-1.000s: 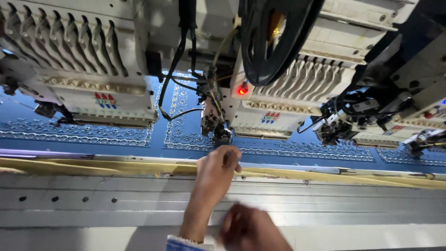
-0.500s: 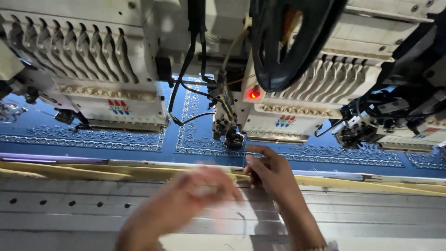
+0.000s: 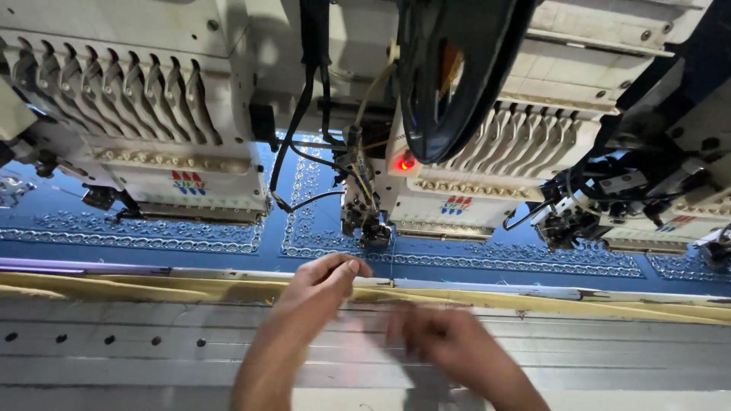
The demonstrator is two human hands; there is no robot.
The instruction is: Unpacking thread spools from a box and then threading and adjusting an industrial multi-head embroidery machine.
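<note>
My left hand (image 3: 326,280) reaches over the grey metal table rail (image 3: 152,358), its fingertips pinched together at the yellow backing strip (image 3: 228,289). It sits just below the needle and sequin attachment (image 3: 371,224) of the middle embroidery head (image 3: 472,190). Whether a thread is between the fingers is too fine to see. My right hand (image 3: 449,342) is lower and to the right, over the rail, blurred by motion. Blue fabric (image 3: 457,262) with pale embroidered borders lies stretched under the heads.
A second embroidery head (image 3: 175,152) stands at the left and a third (image 3: 647,205) at the right, each with a row of needle bars. Black cables (image 3: 304,114) and a black hoop-shaped part (image 3: 457,76) hang above the middle. A red lamp (image 3: 406,162) glows.
My right hand has drawn back from the needle area down over the rail. My left hand has come up to the fabric edge below the attachment.
</note>
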